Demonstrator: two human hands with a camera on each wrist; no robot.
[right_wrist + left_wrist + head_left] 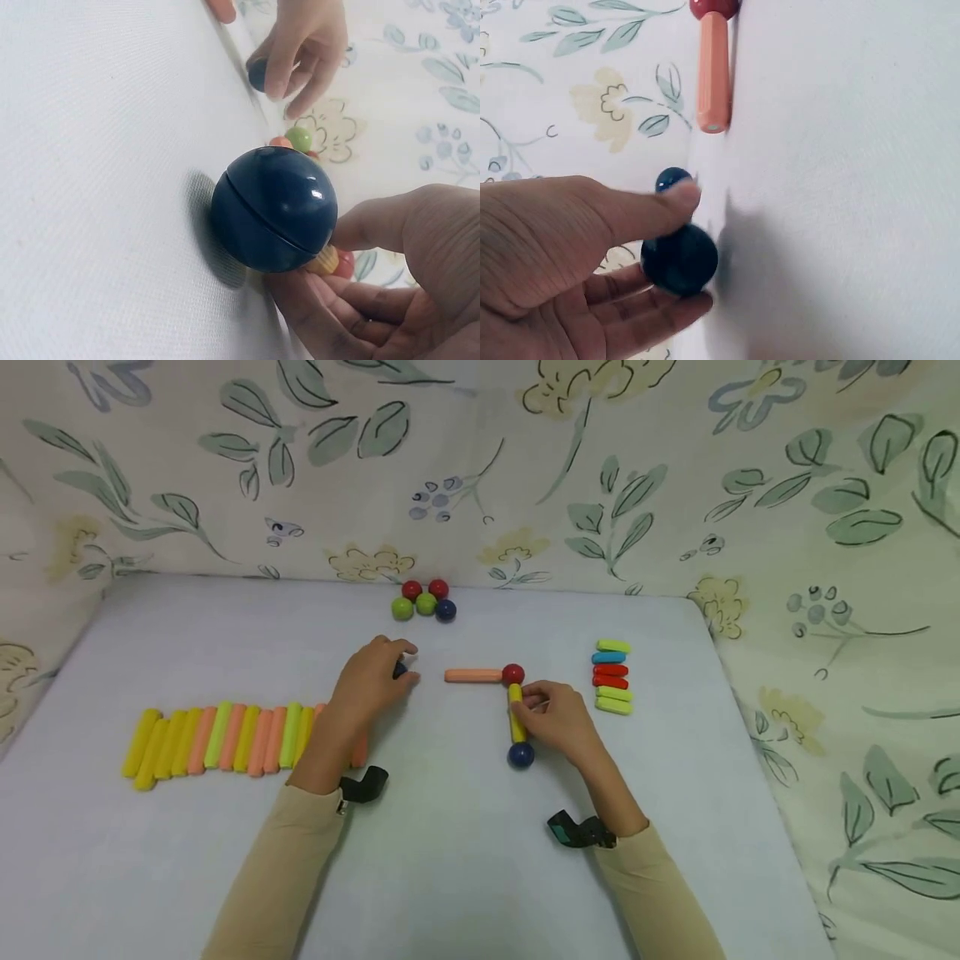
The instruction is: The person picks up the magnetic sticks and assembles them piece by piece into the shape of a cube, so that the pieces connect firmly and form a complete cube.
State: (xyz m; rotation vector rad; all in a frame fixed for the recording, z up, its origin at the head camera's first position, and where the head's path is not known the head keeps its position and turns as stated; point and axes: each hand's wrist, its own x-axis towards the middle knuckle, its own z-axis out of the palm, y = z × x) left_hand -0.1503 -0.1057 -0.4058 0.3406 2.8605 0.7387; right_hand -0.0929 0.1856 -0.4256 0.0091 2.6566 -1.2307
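My left hand (375, 681) has a dark blue ball (679, 259) between its thumb and fingers, just above the white table. With thumb and fingertips my right hand (558, 718) pinches a yellow stick (517, 714). At the stick's far end lies a red ball (513, 674), and at its near end another dark blue ball (521, 755), which looms large in the right wrist view. An orange-pink stick (472, 676) reaches leftward from the red ball, making a corner with the yellow one. Its left end points toward my left hand.
Red, green and blue balls (425, 603) cluster at the table's back edge. A row of yellow, orange-pink and green sticks (225, 739) lies at left, partly behind my left forearm. Several short coloured sticks (611, 670) are stacked at right. Floral cloth (487, 468) hangs behind.
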